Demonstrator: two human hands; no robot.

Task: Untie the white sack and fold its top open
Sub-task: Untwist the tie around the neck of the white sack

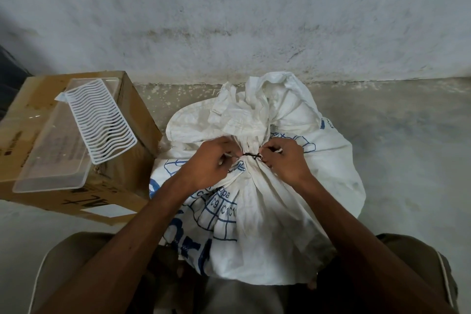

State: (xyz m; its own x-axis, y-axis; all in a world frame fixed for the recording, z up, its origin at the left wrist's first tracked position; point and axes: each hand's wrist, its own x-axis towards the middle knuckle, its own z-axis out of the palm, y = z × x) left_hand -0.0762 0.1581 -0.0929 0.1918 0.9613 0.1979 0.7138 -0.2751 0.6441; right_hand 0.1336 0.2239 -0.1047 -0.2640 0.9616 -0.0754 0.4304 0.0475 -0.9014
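Observation:
A full white woven sack (275,211) with blue printing stands on the floor between my knees. Its neck is gathered and bound by a thin dark tie (251,155); the loose top (257,107) flops up behind the knot. My left hand (211,163) pinches the tie's left end against the neck. On the other side, my right hand (285,160) pinches the right end, with a bit of pale cord showing above its fingers. Both hands press close to the knot.
A cardboard box (132,109) stands at the left, touching the sack. On it lie a clear plastic tray (51,160) and a white slotted rack (99,120). A stained wall (229,20) rises just behind. Bare concrete floor (407,122) spreads to the right.

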